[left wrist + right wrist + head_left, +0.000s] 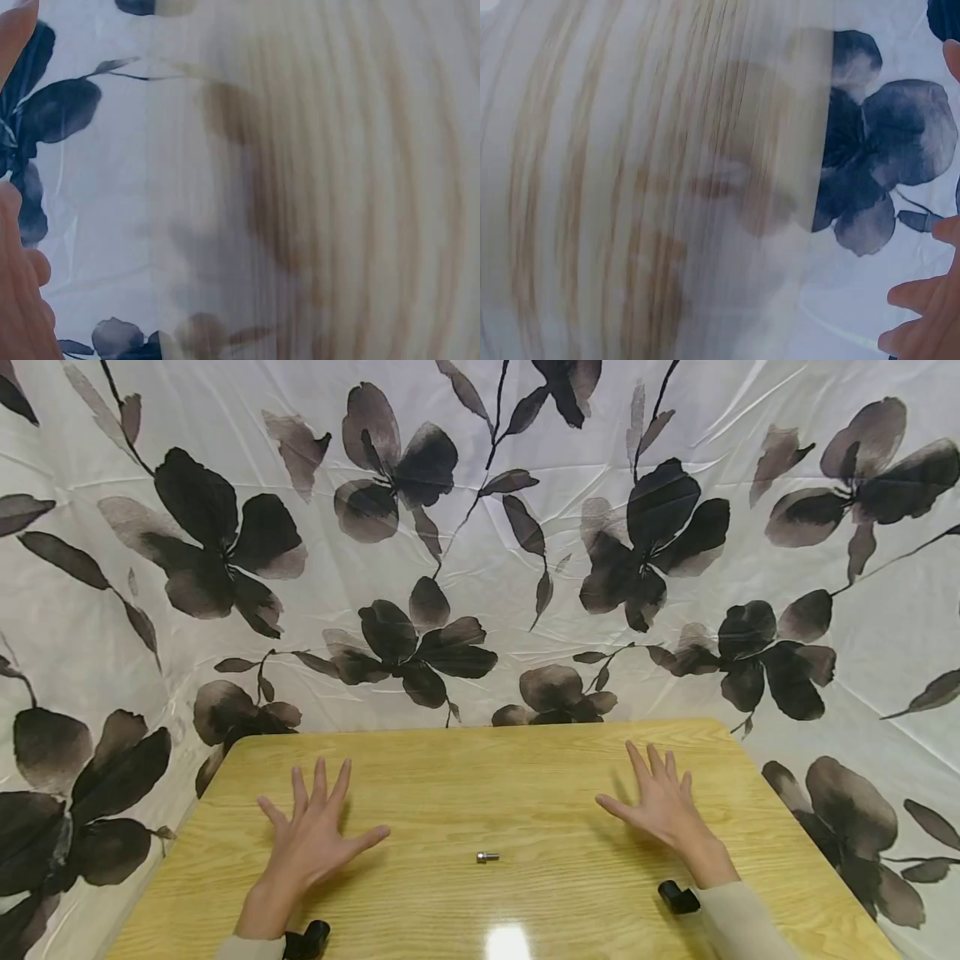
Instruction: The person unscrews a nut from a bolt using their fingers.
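Two bare hands, the left hand and the right hand, flank a small metal screw on a wooden table. The grip of each is released: fingers spread, thumbs pointing inward, nothing grasped. Both hands stand well apart from the screw, which lies between them, toward the near part of the tabletop; this spacing presumably leaves it unobstructed from above. Shadows beside the hands suggest that they are held off the surface. The screw rests on its side, head to the left and shank to the right, probably because its slender form would not readily stand on end.

Materials: the screw is silvery, with a short cylindrical head and a narrower shank; its thread is too small to resolve. The table is yellowish, with streaked grain, rounded far corners and a sheen bright enough to return a white glare at the near edge of view. Beyond it hangs a pale, creased cloth printed with dark, blotted flowers; its pattern also appears mirrored in the glossy tabletop in both wrist views.
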A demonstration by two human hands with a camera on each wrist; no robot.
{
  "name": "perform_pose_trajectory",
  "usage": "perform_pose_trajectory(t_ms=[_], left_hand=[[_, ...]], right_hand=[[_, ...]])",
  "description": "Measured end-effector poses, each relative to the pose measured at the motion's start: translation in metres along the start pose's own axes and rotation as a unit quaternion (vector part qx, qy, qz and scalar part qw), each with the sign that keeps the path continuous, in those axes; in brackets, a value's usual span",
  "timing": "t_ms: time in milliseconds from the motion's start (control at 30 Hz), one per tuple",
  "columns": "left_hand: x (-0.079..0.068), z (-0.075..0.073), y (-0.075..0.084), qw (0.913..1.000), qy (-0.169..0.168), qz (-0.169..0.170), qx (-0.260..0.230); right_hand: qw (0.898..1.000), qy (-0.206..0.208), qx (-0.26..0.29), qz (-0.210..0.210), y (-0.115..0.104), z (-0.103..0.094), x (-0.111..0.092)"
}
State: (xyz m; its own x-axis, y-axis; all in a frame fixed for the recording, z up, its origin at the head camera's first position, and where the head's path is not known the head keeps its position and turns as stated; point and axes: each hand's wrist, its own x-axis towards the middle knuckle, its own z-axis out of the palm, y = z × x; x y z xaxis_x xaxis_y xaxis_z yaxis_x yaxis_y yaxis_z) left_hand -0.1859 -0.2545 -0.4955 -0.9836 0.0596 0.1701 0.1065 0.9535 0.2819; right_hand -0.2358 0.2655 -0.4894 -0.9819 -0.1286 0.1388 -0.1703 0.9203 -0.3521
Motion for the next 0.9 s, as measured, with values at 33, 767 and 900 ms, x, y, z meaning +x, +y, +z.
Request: perform_pose_trajectory(t_ms=[33,767,900], left_hand=[[0.001,0.0,0.001,1.0,0.002,0.001,-0.006],[-0.001,0.031,0.04,0.9711,0.009,0.043,-0.235],[-0.003,0.038,0.051,0.9634,0.005,0.048,-0.264]], right_hand=[[1.0,-0.001,0.009,0.0,-0.001,0.001,0.0],[0.982,-0.04,0.184,-0.016,-0.05,0.042,-0.011],[0.975,-0.051,0.213,-0.017,-0.06,0.048,-0.013]])
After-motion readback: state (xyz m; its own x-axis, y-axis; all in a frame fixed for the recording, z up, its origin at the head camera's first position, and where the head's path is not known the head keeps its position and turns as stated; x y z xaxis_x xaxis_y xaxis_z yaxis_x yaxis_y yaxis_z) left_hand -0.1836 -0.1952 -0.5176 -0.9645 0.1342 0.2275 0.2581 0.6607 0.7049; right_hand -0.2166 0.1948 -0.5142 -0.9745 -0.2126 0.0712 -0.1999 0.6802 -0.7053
